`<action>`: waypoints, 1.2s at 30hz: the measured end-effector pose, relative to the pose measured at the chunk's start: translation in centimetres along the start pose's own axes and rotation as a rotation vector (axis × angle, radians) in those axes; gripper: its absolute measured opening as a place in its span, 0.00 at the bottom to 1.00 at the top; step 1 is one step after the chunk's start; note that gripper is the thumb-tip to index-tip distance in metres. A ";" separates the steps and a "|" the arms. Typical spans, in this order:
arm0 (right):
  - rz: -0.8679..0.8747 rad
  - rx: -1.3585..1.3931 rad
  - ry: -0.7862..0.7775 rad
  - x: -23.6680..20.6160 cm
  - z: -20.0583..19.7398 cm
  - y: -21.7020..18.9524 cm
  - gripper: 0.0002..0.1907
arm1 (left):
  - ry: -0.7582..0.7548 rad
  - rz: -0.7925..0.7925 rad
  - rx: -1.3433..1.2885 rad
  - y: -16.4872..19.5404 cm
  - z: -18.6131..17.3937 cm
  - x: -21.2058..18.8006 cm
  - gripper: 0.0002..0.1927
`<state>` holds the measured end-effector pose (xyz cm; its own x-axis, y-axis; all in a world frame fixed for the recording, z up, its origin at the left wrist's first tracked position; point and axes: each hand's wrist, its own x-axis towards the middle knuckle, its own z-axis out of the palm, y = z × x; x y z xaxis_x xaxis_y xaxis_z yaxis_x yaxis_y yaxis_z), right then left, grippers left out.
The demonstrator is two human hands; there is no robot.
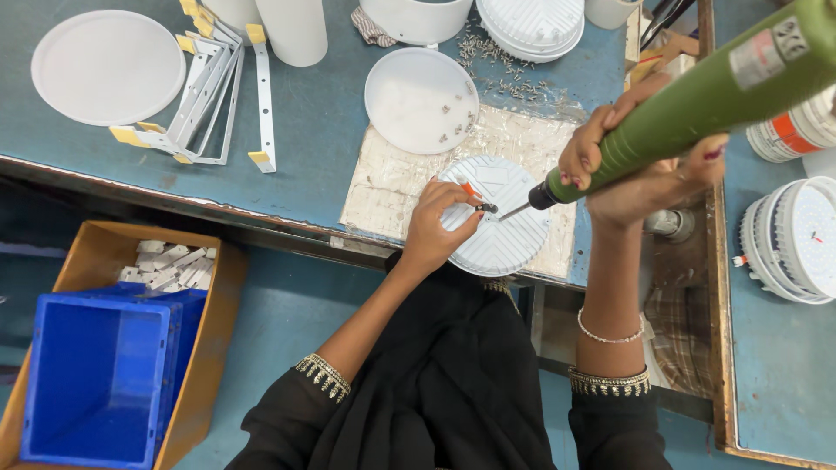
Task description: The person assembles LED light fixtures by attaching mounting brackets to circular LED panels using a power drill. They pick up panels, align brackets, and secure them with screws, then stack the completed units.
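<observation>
Head view: fingertips of the left hand (433,228) pinch a small dark screw (488,207) with a bit of orange wire (470,189) just beside it, and the rest of the hand rests on the round white ribbed housing (498,228). The right hand (640,170) is wrapped tight round the green electric screwdriver (697,104), its thin bit angled down left, tip touching or almost touching the screw, can't tell which.

The housing lies flat near the table's front edge on a worn taped mat (392,178), slightly overhanging the edge. It looks like light, stiff moulded plastic, probably slides easily on the tape, so pressing down on the ribbed face or gripping the rim seems the safe hold. The screw is tiny and slippery, easy to drop; a fingertip pinch is likely the only way. The screwdriver looks heavier and rigid, a full-fist grip on the barrel suits it.

Further out: white disc (421,100) with a few screws on it behind the mat, loose screws (509,65) scattered on the blue table (322,130), white metal brackets (209,96) and a larger white disc (107,67) far left. Another lamp unit (797,239) at right. Blue crate (100,379) and brown box (213,339) sit below the table.
</observation>
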<state>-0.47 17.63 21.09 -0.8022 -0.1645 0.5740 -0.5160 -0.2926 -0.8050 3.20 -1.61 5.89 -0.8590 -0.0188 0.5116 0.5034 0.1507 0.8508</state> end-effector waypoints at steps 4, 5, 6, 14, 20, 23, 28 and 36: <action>-0.041 0.026 -0.001 0.4 0.0 0.7 0.44 | -0.012 -0.031 -0.009 0.1 -0.1 0.0 0.08; -0.040 0.035 0.003 0.3 -0.1 0.9 0.44 | -0.013 -0.032 -0.017 0.2 0.0 0.0 0.08; -0.034 0.027 -0.002 0.2 -0.3 1.0 0.45 | -0.021 -0.032 -0.022 0.2 -0.1 0.0 0.08; 0.004 0.016 -0.015 -0.6 -1.5 1.3 0.47 | 0.005 -0.074 -0.044 0.1 0.2 0.0 0.08; -0.054 0.034 0.083 -0.7 -0.7 0.9 0.46 | -0.018 -0.050 -0.033 -0.3 -0.1 0.1 0.08; -0.069 0.039 0.118 -0.6 -0.7 0.1 0.44 | -0.018 -0.036 -0.032 -0.5 0.0 0.0 0.08; -0.058 0.036 0.130 -0.6 0.0 -0.2 0.44 | -0.012 -0.044 -0.029 -0.7 0.0 -0.1 0.08; 0.011 0.106 0.107 -0.4 1.2 0.7 0.44 | -0.012 -0.052 -0.042 -0.4 -0.1 0.1 0.08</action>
<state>-0.11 16.43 20.48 -0.8378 -0.0687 0.5416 -0.4771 -0.3902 -0.7875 2.97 -1.73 5.62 -0.8852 -0.0137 0.4651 0.4611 0.1078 0.8808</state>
